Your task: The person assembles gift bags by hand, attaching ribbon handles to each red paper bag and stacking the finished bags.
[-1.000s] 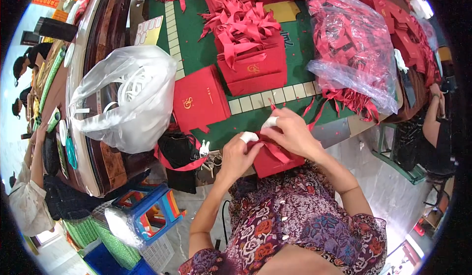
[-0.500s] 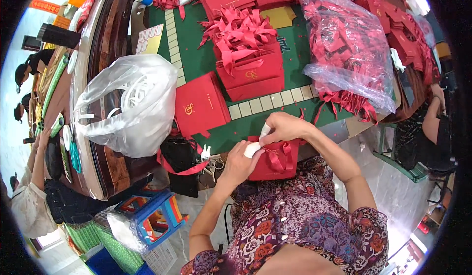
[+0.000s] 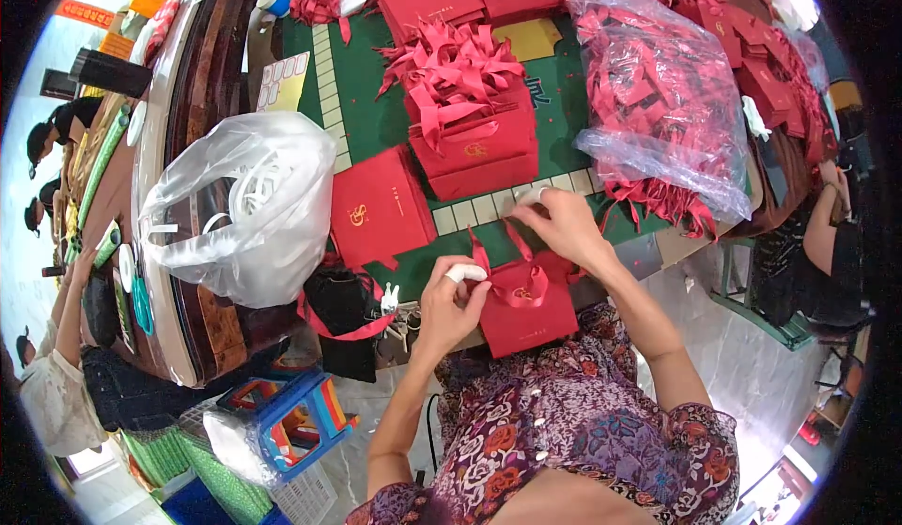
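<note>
A small red paper gift bag (image 3: 529, 326) with a gold emblem and a red ribbon handle (image 3: 522, 290) rests against my lap at the table edge. Above its rim, my left hand (image 3: 449, 307) pinches one red ribbon end (image 3: 479, 251) between thumb and forefinger. My right hand (image 3: 564, 229) has thumb and finger together at the tip of the other ribbon end (image 3: 517, 240). White tape wraps a finger on each hand. Just beyond stands a stack of red gift bags (image 3: 484, 162) topped with loose ribbons (image 3: 451, 69). Flat red bags (image 3: 381, 206) lie to its left.
A clear plastic sack (image 3: 658, 102) full of red ribboned bags lies right on the green table cover (image 3: 371, 65). Left, a translucent bag (image 3: 240, 234) holds white strips. A black pouch (image 3: 343, 309) and keys (image 3: 395, 323) hang at the edge. Other people sit at both sides.
My hands have moved apart from their meeting point above the bag, the right one up and to the right. Two ribbon ends now stand up between them, and more of the bag's front shows.
</note>
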`<state>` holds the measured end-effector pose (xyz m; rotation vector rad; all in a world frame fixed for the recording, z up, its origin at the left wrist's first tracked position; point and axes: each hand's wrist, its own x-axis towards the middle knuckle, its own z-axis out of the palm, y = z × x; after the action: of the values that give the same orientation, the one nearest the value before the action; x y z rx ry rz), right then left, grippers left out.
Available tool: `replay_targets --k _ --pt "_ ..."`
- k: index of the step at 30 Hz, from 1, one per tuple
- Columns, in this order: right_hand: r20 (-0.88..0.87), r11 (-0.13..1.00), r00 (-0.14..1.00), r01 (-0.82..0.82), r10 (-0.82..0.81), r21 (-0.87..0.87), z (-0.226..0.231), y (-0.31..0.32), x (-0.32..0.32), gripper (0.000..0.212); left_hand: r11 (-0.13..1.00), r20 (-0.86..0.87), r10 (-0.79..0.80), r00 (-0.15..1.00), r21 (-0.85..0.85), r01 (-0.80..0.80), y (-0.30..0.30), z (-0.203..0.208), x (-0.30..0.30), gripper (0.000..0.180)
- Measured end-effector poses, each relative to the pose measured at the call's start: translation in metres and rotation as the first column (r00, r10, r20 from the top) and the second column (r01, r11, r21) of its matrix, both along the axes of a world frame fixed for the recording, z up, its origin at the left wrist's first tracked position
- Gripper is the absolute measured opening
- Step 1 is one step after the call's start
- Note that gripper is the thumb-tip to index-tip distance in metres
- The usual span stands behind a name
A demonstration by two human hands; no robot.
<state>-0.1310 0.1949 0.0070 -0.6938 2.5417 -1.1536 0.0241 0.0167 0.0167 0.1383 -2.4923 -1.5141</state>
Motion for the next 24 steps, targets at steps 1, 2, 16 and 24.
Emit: replay_targets --k 1,2,16,24 --pt "0.000 0.998 1.000 0.020 -0.020 0.055 0.003 0.002 0.003 0.031 0.998 0.047 0.047 0.998 0.033 -0.048 0.002 0.002 -0.001 0.020" --pt "0.000 0.993 0.999 0.043 -0.043 0.113 0.008 0.004 0.007 0.033 0.998 0.046 0.046 0.998 0.034 -0.047 0.004 0.003 -0.004 0.020" --pt "0.272 0.975 0.960 0.122 -0.068 -0.187 -0.002 -0.010 0.026 0.015 0.865 0.037 0.340 0.940 -0.403 -0.297 0.023 -0.038 -0.035 0.026" --pt "0.449 0.927 0.886 0.062 0.120 -0.370 -0.011 -0.014 0.023 0.026 0.936 0.048 0.353 0.934 -0.015 -0.353 0.033 -0.025 -0.036 0.023"
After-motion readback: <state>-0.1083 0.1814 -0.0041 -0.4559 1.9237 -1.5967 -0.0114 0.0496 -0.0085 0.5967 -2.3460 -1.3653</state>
